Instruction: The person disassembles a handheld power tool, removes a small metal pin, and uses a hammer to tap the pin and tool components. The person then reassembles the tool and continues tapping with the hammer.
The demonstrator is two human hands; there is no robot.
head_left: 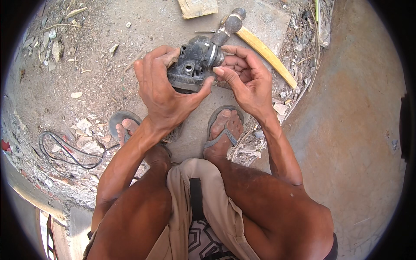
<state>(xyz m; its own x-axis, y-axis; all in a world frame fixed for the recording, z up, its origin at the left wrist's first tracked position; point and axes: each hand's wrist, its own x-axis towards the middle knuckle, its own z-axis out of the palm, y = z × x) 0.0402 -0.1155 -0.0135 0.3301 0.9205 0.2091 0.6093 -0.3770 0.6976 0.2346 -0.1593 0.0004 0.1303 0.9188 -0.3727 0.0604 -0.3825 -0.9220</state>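
Note:
A dusty black angle grinder (190, 65) is held up in front of me, its threaded metal collar (220, 56) pointing right. My left hand (162, 84) wraps round its housing, thumb along the near side and fingers over the far left. At the collar, my right hand (249, 80) has its fingers curled and its thumb bent in against that end. The right fingertips are partly hidden behind it. Just beyond lies a hammer (234, 22) with a rounded steel head and a yellowish wooden handle (268, 56) slanting to the right; the grinder covers part of its head.
A wood block (197, 8) lies at the far edge. Stone chips and debris (89, 141) litter the ground on the left, near a looped black cable (71, 162). A smooth brownish slab (346, 130) fills the right side. My sandalled feet (223, 130) stand below the grinder.

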